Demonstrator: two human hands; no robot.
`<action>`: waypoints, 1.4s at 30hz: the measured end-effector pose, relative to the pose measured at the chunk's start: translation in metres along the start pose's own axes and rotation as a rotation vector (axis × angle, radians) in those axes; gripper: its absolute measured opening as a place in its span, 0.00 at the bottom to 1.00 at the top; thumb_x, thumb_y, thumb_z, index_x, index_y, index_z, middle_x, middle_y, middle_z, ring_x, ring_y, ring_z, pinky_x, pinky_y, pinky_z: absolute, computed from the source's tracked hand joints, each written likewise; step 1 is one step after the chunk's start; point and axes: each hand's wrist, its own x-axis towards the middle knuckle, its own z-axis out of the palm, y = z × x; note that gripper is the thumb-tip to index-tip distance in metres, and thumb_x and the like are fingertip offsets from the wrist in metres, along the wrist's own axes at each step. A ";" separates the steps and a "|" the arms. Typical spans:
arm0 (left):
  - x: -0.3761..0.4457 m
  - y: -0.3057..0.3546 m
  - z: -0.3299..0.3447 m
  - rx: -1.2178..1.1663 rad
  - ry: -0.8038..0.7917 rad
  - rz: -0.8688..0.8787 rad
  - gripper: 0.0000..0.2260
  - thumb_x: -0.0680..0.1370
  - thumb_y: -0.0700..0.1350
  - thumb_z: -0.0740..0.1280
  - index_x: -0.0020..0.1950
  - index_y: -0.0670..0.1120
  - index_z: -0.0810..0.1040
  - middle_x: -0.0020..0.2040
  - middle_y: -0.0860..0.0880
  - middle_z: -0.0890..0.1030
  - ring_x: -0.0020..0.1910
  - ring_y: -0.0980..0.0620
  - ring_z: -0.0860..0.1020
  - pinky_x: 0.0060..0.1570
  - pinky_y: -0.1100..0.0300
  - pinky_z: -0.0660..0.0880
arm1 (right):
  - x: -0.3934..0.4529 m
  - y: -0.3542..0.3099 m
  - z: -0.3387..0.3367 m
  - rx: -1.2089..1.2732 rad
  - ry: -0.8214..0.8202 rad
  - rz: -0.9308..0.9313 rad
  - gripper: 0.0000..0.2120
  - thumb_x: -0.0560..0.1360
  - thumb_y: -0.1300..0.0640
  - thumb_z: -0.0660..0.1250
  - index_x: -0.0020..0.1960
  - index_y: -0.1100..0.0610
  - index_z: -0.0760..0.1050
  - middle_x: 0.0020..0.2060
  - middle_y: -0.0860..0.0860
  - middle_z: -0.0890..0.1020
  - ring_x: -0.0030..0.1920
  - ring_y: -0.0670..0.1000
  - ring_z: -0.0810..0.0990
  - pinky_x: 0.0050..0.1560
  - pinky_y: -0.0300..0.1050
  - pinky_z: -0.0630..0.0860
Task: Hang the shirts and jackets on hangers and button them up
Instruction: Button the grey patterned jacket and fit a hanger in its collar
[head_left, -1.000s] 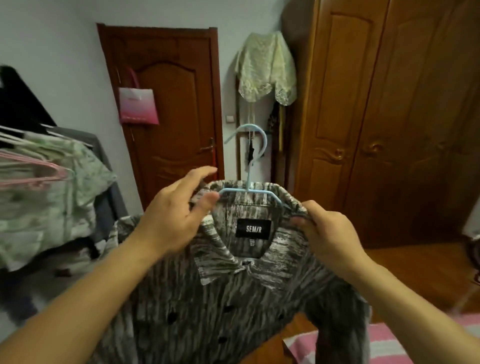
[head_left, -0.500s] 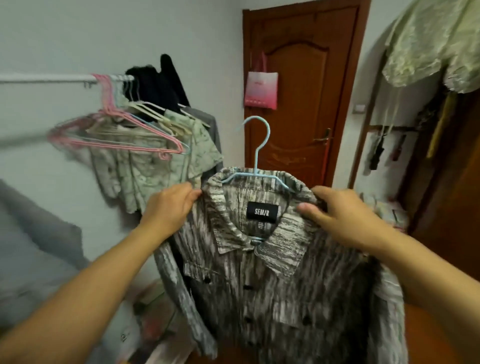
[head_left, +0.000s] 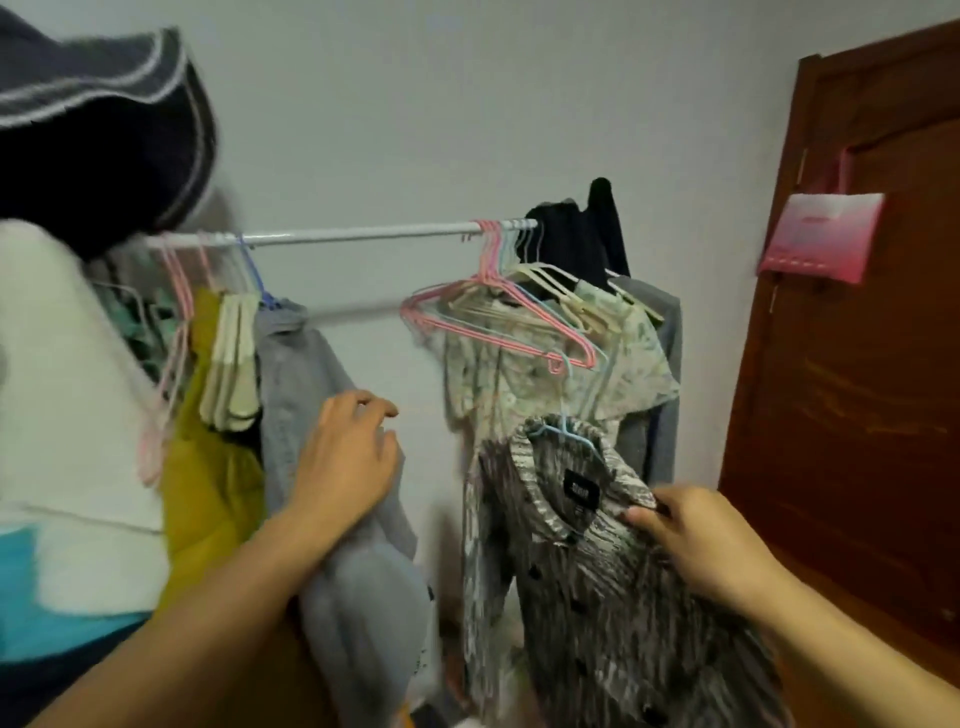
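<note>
Left hand (head_left: 348, 457) now off striped shirt (head_left: 597, 561), fingers loose, reaching past grey garment (head_left: 311, 374) toward rail (head_left: 363, 234). Right hand (head_left: 696, 540) alone pinches shirt collar; shirt on blue hanger (head_left: 566, 431), below rail, swung left from door (head_left: 878, 364). Likely clearing gap to hook it.

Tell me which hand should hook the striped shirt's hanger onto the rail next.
Probably the right hand: it already grips the striped shirt at the collar, just below the blue hanger. The left hand rests open against the grey garment, well placed to keep the gap on the rail clear.
</note>
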 end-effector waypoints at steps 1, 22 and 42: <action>-0.002 -0.015 -0.017 0.054 0.020 -0.035 0.13 0.77 0.40 0.68 0.61 0.44 0.80 0.61 0.42 0.75 0.63 0.41 0.70 0.64 0.43 0.71 | 0.014 -0.009 0.005 -0.019 -0.011 -0.011 0.17 0.80 0.44 0.65 0.37 0.52 0.71 0.31 0.49 0.76 0.34 0.49 0.76 0.33 0.44 0.67; 0.058 -0.079 -0.102 -0.157 -0.200 -0.393 0.23 0.81 0.43 0.67 0.76 0.48 0.71 0.68 0.49 0.79 0.64 0.49 0.78 0.70 0.57 0.70 | 0.216 -0.306 0.043 0.071 0.030 -0.273 0.13 0.81 0.49 0.66 0.49 0.60 0.76 0.50 0.61 0.82 0.53 0.62 0.82 0.47 0.46 0.72; 0.049 -0.093 -0.112 -0.606 -0.307 -0.453 0.35 0.78 0.34 0.70 0.81 0.52 0.61 0.60 0.55 0.79 0.46 0.49 0.84 0.48 0.50 0.84 | 0.160 -0.333 0.101 0.820 -0.468 -0.440 0.22 0.77 0.52 0.64 0.71 0.48 0.73 0.61 0.51 0.83 0.59 0.52 0.83 0.63 0.55 0.78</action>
